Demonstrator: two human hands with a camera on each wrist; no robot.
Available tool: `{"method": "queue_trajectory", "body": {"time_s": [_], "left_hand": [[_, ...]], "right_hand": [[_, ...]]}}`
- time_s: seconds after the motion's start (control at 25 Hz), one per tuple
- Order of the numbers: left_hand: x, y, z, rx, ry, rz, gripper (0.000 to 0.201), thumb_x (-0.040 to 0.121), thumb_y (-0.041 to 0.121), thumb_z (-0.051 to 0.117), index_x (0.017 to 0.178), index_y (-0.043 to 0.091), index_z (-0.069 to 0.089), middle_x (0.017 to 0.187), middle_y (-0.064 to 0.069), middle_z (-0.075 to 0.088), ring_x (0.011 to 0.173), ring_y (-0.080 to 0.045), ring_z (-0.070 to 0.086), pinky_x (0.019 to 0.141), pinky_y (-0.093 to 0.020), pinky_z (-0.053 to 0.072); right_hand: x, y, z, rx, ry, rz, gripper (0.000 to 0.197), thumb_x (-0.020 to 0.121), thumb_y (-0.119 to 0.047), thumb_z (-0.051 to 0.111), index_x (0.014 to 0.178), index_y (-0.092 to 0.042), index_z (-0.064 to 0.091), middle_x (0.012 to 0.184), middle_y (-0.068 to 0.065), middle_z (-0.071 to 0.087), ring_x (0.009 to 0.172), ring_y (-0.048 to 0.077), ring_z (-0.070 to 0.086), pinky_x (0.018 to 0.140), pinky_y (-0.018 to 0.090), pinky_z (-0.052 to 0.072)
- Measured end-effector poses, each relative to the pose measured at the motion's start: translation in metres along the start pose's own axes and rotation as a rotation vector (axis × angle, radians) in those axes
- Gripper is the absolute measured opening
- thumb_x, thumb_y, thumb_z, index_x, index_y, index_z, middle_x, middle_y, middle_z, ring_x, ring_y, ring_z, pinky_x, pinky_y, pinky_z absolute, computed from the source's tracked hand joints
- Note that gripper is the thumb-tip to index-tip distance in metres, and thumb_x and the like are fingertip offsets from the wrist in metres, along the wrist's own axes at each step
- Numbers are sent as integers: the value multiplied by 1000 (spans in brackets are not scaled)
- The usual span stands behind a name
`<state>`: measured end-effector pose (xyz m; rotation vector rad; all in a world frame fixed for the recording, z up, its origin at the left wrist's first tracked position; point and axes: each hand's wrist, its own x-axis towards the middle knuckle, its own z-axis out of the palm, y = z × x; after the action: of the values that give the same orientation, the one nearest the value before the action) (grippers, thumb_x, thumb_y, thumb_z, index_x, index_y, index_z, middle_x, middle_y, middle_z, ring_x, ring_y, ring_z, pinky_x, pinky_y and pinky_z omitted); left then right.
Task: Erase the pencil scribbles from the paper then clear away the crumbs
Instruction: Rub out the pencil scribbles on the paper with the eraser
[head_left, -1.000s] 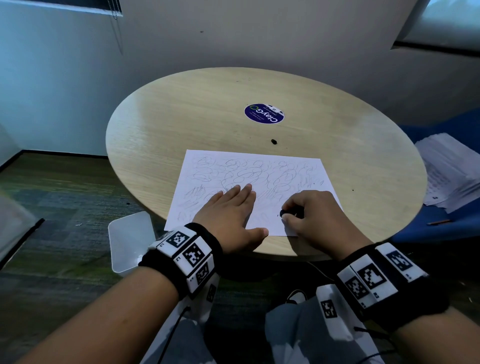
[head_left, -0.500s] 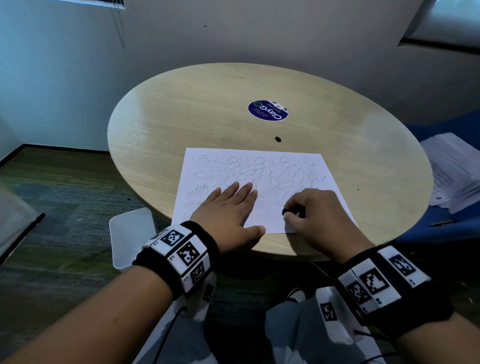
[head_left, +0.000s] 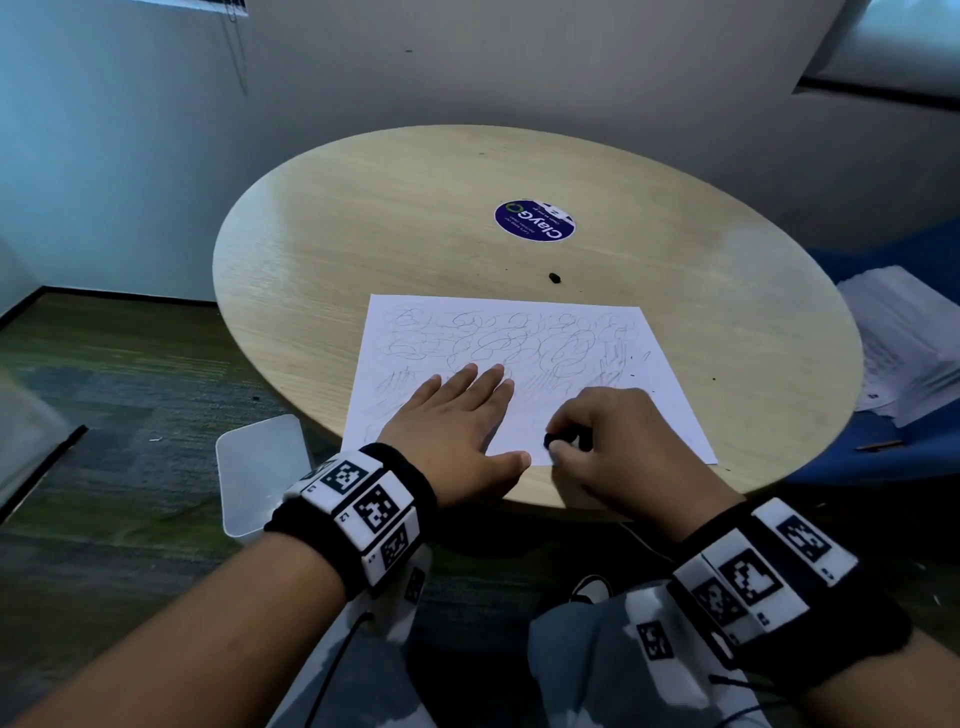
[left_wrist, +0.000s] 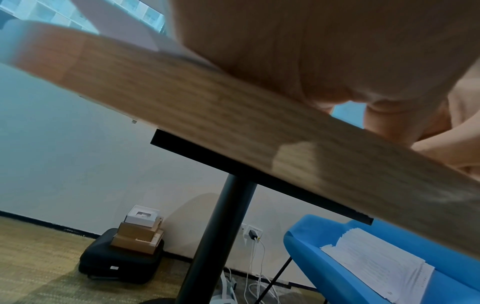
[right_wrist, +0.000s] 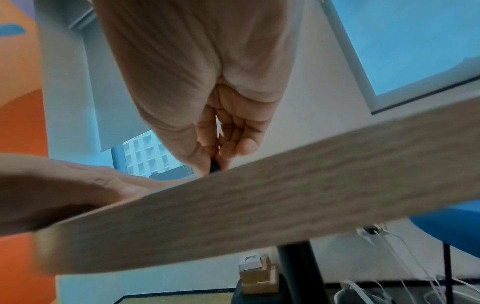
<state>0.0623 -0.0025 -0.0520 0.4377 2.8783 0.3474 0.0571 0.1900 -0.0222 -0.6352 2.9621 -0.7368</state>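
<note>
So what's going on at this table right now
A person is erasing pencil scribbles from a sheet of paper on a round wooden table. The left hand lies flat on the sheet, holding it down, while the right hand pinches a small dark eraser against its near edge. Most scribbles remain, and a few dark crumbs dot the paper's right side.

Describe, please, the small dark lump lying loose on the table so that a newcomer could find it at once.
Start at the round wooden table and find its blue round sticker. Between that sticker and the far edge of the scribbled paper lies the small black lump, alone on bare wood. Unlike the black eraser pinched in the right hand, nothing touches it.
</note>
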Motion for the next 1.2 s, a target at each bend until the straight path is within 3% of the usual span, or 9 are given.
{"method": "queue_trajectory", "body": {"time_s": [0.12,0.24,0.4,0.56,0.72,0.88,1.08,1.2], "left_hand": [[-1,0,1,10,2,-1,81,95,65,34,158,30,-3,163,14,-16,149,-6,-17,121,-33,-10],[1,-1,1,36,5,13,80,96,65,31,158,29,-5,163,12,-16,149,-7,-17,121,-34,-10],[1,-6,5,86,37,-31,82,93,71,23,158,30,-5,164,10,-17,149,-10,-19,122,-40,-10],[4,-5,7,67,52,-61,79,92,72,22,157,35,-3,165,11,-13,150,-10,-16,122,-41,-9],[6,-5,6,63,43,-65,79,92,73,24,157,38,-3,165,11,-13,150,-10,-16,122,-42,-8],[5,-5,6,54,50,-67,79,91,73,26,157,39,-2,165,12,-12,150,-9,-16,122,-41,-8],[5,-5,6,53,53,-71,80,91,74,26,157,39,-2,164,13,-13,150,-9,-16,122,-41,-8],[4,-4,6,57,46,-69,79,91,73,26,157,39,-3,164,13,-13,150,-9,-16,122,-41,-8]], "right_hand": [[2,5,-4,-22,42,44,10,81,-15,66,82,-18,75,79,-7,65,70,3,53,66,14,39],[-2,-4,-1,-45,0,5,10,81,-16,65,84,-17,75,82,-3,67,76,10,58,72,24,45],[2,16,-13,-14,34,98,9,81,-13,66,80,-18,73,80,-9,66,72,1,55,62,12,37],[3,20,-12,-26,49,109,9,81,-12,65,79,-18,73,78,-9,65,71,-1,53,60,9,34],[1,14,-4,3,46,61,9,80,-14,65,78,-18,72,77,-8,65,70,1,54,61,11,37],[9,26,-11,22,97,131,9,81,-12,66,78,-17,73,78,-7,67,71,-1,55,61,8,36],[6,15,-5,19,6,20,10,80,-14,66,79,-19,73,77,-9,66,70,1,58,64,14,42],[10,24,-12,-9,74,75,9,81,-13,65,81,-17,73,81,-6,67,71,3,57,64,14,40]]}}
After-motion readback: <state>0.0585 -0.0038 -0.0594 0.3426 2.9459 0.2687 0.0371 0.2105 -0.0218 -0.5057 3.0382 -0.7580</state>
